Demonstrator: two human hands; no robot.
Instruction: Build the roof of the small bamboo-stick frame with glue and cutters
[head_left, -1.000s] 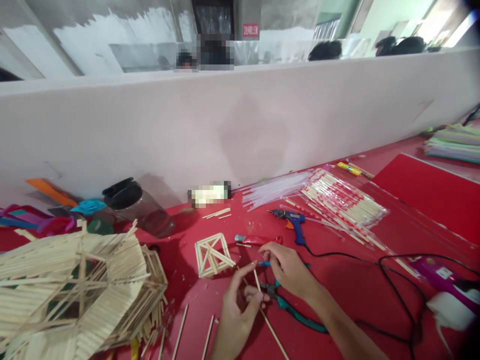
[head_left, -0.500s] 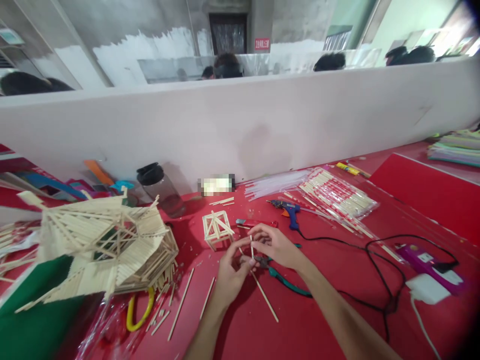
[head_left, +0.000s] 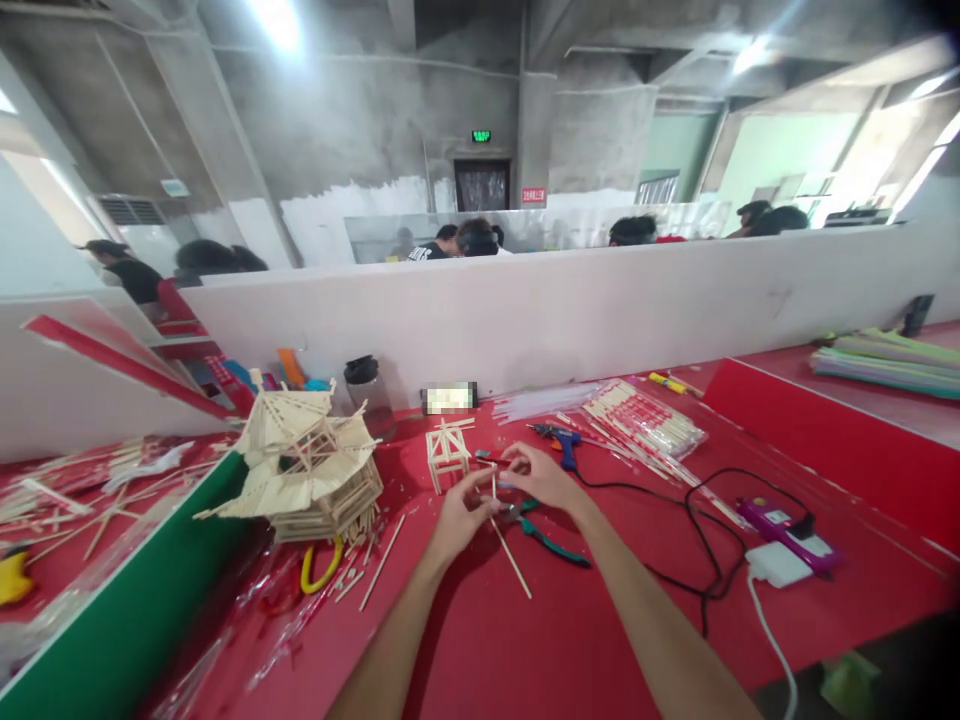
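Many sticks (head_left: 626, 412) fill the packet (head_left: 679, 435) beyond the hands (head_left: 551, 480).

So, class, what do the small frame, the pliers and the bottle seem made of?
Small frame: wood or bamboo, judging by its pale, matt sticks. Pliers: probably metal, from the dull grey head; teal handles, plastic or rubber. Bottle: see-through, so plastic or glass.

black-lidded bottle (head_left: 369, 398) near white partition (head_left: 600, 315) | lit green sign (head_left: 481, 136) above dark doorway (head_left: 482, 185)

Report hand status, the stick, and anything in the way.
Left hand pinching a short stick. Right hand near its upper end, contact unclear. Pliers lying close by the hands.
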